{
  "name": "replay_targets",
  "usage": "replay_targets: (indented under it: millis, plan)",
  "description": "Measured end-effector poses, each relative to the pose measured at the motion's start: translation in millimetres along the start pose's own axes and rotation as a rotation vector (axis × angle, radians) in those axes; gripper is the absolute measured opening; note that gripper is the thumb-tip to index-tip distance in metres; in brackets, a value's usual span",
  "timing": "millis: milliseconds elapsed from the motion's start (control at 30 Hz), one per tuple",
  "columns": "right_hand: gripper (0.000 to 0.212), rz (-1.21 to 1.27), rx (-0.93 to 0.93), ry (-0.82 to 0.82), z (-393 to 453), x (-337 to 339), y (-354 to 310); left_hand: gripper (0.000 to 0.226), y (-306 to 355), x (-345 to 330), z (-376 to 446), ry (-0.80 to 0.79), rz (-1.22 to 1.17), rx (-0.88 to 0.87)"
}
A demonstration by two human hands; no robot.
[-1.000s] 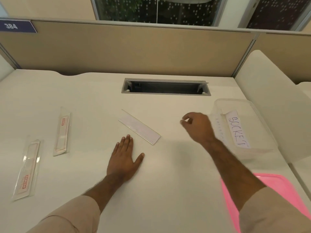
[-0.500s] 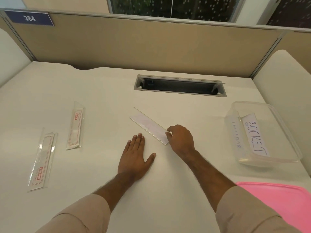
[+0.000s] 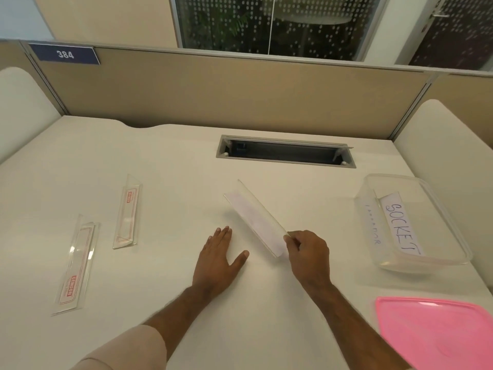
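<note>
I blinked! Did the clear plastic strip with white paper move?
Yes. The clear plastic strip, flat before, has tipped up off the white desk, pinched by the right hand.

Blue plate [image 3: 64, 54] reads 384 — paper label [image 3: 402, 227] in clear container [image 3: 448, 223] reads SOCKET.

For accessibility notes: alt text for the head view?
The right hand pinches the near end of a clear sleeve, tilting it off the desk, while the left hand rests flat beside it. Two more sleeves lie left; a tub labelled SOCKET and a pink lid sit right.
</note>
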State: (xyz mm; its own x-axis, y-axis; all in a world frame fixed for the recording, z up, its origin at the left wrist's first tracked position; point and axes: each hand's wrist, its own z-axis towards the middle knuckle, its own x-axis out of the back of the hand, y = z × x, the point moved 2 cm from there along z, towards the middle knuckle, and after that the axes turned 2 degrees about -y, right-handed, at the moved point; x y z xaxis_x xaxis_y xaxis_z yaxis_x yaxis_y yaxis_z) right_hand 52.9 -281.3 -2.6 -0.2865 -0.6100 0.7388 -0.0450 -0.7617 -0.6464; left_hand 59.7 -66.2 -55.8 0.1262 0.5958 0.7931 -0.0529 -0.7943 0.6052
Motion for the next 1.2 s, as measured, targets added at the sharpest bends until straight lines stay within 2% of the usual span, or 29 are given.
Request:
replay_targets:
  millis: [67, 167, 233, 300, 400, 467, 633, 767, 833, 933, 1067, 1200]
  plan:
    - [0.025, 0.094, -0.057, 0.039, -10, 6, 3, 0.071, 11, 8, -10, 0.03, -0.292, 0.067]
    - [0.022, 0.306, -0.157, 0.073, -23, 10, 0, 0.06, 30, 13, -26, 0.031, -0.595, 0.141]
    - [0.02, 0.436, -0.24, 0.073, -32, 10, -8, 0.056, 42, 15, -35, -0.023, -0.772, 0.2]
    - [0.02, 0.553, -0.301, 0.073, -40, 7, -16, 0.062, 51, 15, -43, -0.092, -0.938, 0.244]
    - [0.011, 0.685, -0.352, 0.051, -51, 1, -31, 0.063, 59, 15, -50, -0.187, -1.054, 0.226]
    - [0.01, 0.74, -0.365, 0.027, -57, -2, -40, 0.057, 62, 19, -53, -0.176, -1.082, 0.214]
    - [0.011, 0.825, -0.381, -0.032, -64, -6, -58, 0.059, 54, 33, -56, -0.089, -1.1, 0.256]
    - [0.009, 0.874, -0.397, -0.119, -70, -11, -67, 0.037, 49, 47, -62, -0.122, -1.135, 0.217]
    - [0.01, 0.89, -0.402, -0.198, -73, -12, -70, 0.036, 43, 54, -62, -0.103, -1.13, 0.202]
    - [0.011, 0.868, -0.409, -0.272, -73, -12, -70, 0.039, 32, 67, -63, -0.063, -1.039, 0.186]
    - [0.008, 0.869, -0.405, -0.232, -64, -5, -64, 0.06, 13, 87, -64, 0.075, -0.841, 0.195]
    - [0.022, 0.893, -0.341, -0.18, -50, 10, -58, 0.063, -1, 104, -64, 0.131, -0.629, 0.101]
